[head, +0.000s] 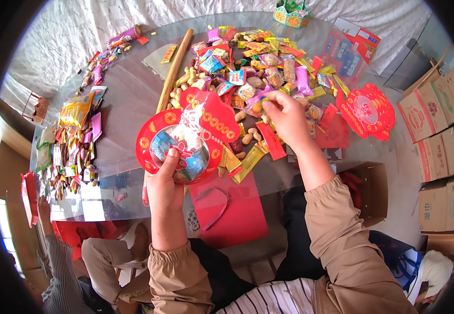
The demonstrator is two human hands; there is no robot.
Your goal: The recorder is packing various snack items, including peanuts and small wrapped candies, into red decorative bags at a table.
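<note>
My left hand (168,184) grips a red pouch-shaped gift packet (223,121) printed with gold coins. Through its round clear window, blue-wrapped sweets show. Between thumb and fingertips, my right hand (288,117) pinches a small clear-wrapped sweet (257,106) with yellow and blue in it, just to the right of the packet. Under and beyond both hands spreads a pile of wrapped sweets (246,80) mixed with unshelled peanuts (247,138). A flat red wrapper (272,141) and yellow stick packets (252,163) lie at the pile's near edge.
A wooden stick (175,70) lies left of the pile on the glass table (121,157). More red pouch packets (368,112) are stacked at right. Another sweet heap (72,157) is at left, by a person's hand (43,208). Cardboard boxes (439,153) stand right; a red bag (231,208) shows below the glass.
</note>
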